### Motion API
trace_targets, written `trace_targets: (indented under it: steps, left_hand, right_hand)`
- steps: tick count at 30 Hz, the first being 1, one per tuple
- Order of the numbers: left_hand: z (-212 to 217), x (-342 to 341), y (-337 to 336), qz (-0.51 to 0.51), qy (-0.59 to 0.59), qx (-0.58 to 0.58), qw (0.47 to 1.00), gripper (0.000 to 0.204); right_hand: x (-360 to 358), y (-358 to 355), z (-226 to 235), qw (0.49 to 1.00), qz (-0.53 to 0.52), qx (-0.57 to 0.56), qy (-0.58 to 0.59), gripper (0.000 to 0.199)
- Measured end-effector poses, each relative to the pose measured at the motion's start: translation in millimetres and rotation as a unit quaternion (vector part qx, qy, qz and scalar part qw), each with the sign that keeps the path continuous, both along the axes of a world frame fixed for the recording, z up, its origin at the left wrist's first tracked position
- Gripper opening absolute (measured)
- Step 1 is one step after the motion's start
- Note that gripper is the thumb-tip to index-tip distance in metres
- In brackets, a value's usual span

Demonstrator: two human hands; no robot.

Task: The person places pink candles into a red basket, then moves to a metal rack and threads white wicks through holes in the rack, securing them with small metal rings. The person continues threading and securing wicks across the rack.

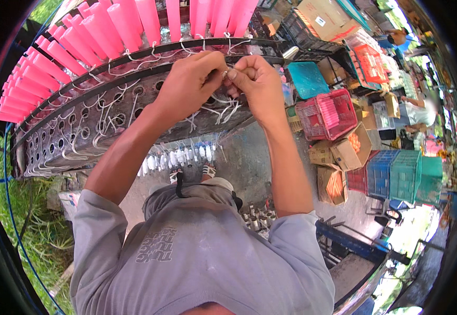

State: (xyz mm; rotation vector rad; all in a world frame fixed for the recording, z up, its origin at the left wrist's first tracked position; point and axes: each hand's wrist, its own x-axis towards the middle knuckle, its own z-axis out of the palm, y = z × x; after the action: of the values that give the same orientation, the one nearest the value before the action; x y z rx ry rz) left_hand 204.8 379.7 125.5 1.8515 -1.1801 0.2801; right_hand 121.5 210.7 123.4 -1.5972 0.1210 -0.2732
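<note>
My left hand (199,74) and my right hand (256,79) meet over the front rail of a candle-moulding rack (89,118). The fingertips of both pinch a bit of white wick string (225,74), mostly covered by the fingers. Pink candles (102,34) stand in rows along the rack beyond my hands, with white wicks knotted at their lower ends along a dark metal bar (134,56). Loose wick ends (223,109) hang below my hands. The rack's front face has rows of round holes, several with string hanging out.
To the right stand a red crate (327,115) holding pink candles, open cardboard boxes (352,149) with orange candles, and stacked blue and green crates (404,170). White candle-like pieces (178,156) hang below the rack. Another person (421,113) is at the far right.
</note>
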Motion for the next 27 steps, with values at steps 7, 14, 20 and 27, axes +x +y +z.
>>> trace_targets:
  steps: [7,14,20,27]
  left_hand:
    - [2.3,-25.8,-16.9,0.104,0.184,-0.061,0.976,0.015]
    - [-1.6,-41.4,-36.2,0.161,0.021,-0.033,0.986,0.014]
    - [24.7,37.5,-46.0,0.16,-0.1,0.18,0.965,0.011]
    - [24.6,21.8,-44.6,0.086,-0.066,0.161,0.981,0.014]
  right_hand:
    - [-9.3,-5.7,1.0,0.985,-0.015,-0.164,-0.049,0.009]
    - [-12.3,-27.7,21.9,0.967,0.013,-0.249,-0.055,0.007]
    - [12.8,-51.0,14.4,0.885,0.03,-0.438,-0.156,0.009]
    - [5.9,-52.9,2.4,0.8,0.119,-0.565,-0.163,0.015]
